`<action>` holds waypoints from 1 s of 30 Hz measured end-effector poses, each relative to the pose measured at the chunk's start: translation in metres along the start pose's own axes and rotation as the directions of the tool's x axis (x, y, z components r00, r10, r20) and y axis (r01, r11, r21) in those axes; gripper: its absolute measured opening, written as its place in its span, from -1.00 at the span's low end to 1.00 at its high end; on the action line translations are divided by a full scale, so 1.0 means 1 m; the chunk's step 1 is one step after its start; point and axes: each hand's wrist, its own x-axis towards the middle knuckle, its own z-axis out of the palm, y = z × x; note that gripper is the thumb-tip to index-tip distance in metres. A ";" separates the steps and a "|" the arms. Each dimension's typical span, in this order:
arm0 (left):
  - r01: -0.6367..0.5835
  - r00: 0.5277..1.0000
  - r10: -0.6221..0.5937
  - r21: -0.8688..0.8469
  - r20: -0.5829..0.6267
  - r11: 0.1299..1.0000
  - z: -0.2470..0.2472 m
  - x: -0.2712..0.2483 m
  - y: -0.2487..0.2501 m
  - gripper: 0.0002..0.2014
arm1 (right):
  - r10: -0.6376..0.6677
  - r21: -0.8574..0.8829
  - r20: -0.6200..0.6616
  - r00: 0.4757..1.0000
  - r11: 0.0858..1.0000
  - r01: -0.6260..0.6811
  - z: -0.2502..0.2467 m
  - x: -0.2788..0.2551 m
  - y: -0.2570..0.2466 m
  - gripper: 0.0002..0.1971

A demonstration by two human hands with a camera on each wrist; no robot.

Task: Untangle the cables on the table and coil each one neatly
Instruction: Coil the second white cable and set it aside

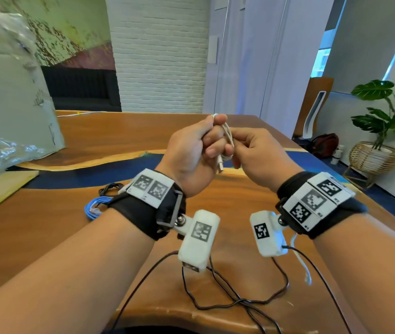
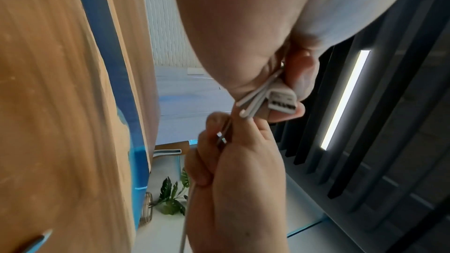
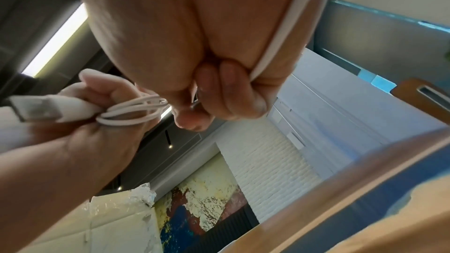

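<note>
Both hands are raised above the wooden table (image 1: 119, 131) with a white USB cable (image 1: 227, 133) between them. My left hand (image 1: 213, 138) grips a small bundle of its loops, and the USB plug (image 1: 220, 166) pokes out below the fingers. In the left wrist view the plug (image 2: 282, 101) lies against the fingertips. My right hand (image 1: 233, 153) pinches the cable just beside the bundle; a loose white tail (image 1: 300, 259) hangs under that wrist. The right wrist view shows the loops (image 3: 131, 111) and the strand (image 3: 280, 36) crossing my palm. A coiled blue cable (image 1: 95, 204) and a black cable (image 1: 108, 188) lie left of my left wrist.
Thin black leads (image 1: 227, 297) from the wrist cameras loop over the near table. A large plastic-wrapped panel (image 1: 11, 104) stands at the far left. A potted plant in a wicker basket (image 1: 374, 153) sits on the floor beyond the table's right edge.
</note>
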 end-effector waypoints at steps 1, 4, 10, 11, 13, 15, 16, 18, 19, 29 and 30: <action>-0.018 0.999 0.017 -0.034 -0.030 0.999 0.002 0.001 -0.001 -0.74 | 0.024 -0.008 0.014 1.000 1.000 -0.024 0.002 -0.001 0.000 -0.62; -0.096 0.986 0.078 -0.119 -0.145 0.988 0.008 0.004 -0.002 -0.76 | 0.106 -0.049 0.066 0.992 0.993 -0.103 0.010 -0.006 -0.004 -0.58; -0.282 0.896 0.304 0.114 -0.323 0.953 -0.005 0.024 0.010 -0.73 | 0.114 -0.320 0.347 0.931 0.947 0.003 0.020 -0.024 -0.022 -0.78; -0.273 0.889 0.352 0.277 -0.293 0.921 -0.012 0.027 0.012 -0.74 | 0.097 -0.361 0.339 0.936 0.932 0.034 0.017 -0.026 -0.023 -0.76; -0.224 0.893 0.420 0.650 -0.161 0.726 -0.023 0.024 0.011 -0.79 | 0.026 -0.452 0.264 0.964 0.887 0.100 0.008 -0.026 -0.028 -0.74; -0.203 0.921 0.389 0.877 0.020 0.435 -0.029 0.016 0.006 -0.84 | -0.049 -0.542 0.164 0.985 0.830 0.132 -0.007 -0.024 -0.033 -0.76; -0.203 0.938 0.335 0.925 0.089 0.321 -0.030 0.011 0.004 -0.84 | -0.086 -0.560 0.122 0.989 0.817 0.140 -0.015 -0.023 -0.034 -0.77; -0.198 0.968 0.193 0.961 0.161 0.194 -0.026 0.003 0.004 -0.81 | -0.158 -0.563 0.073 0.985 0.809 0.171 -0.030 -0.020 -0.034 -0.80; -0.178 0.980 0.124 0.968 0.158 0.176 -0.024 0.000 0.006 -0.77 | -0.190 -0.560 0.066 0.980 0.805 0.194 -0.035 -0.019 -0.030 -0.82; 0.058 0.996 -0.090 0.645 0.018 0.762 -0.010 -0.007 0.004 -0.59 | -0.507 -0.661 -0.238 0.828 0.709 0.244 -0.023 -0.009 0.001 -0.87; 0.064 0.996 -0.086 0.609 0.007 0.791 -0.008 -0.006 0.004 -0.59 | -0.531 -0.679 -0.263 0.806 0.695 0.236 -0.021 -0.008 0.001 -0.87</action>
